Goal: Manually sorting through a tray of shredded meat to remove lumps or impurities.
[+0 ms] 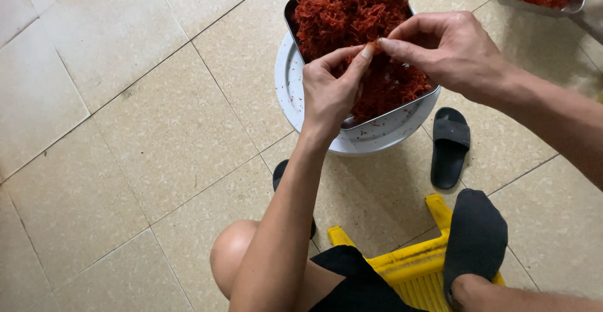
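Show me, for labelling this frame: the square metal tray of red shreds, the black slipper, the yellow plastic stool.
Square metal tray (290, 12), head view, left rim.
Black slipper (450, 155), head view, footbed.
Yellow plastic stool (408, 265), head view, seat edge.

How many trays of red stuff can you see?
2. One metal tray sits on a white round lid under both hands, heaped with red shreds. A second tray is at the top right corner, cut off by the picture's edge. More may lie outside the view.

A heap of red shredded strands (352, 10) fills a square metal tray (290, 12), piled above its rim. The tray sits tilted on a round white lid (286, 80).
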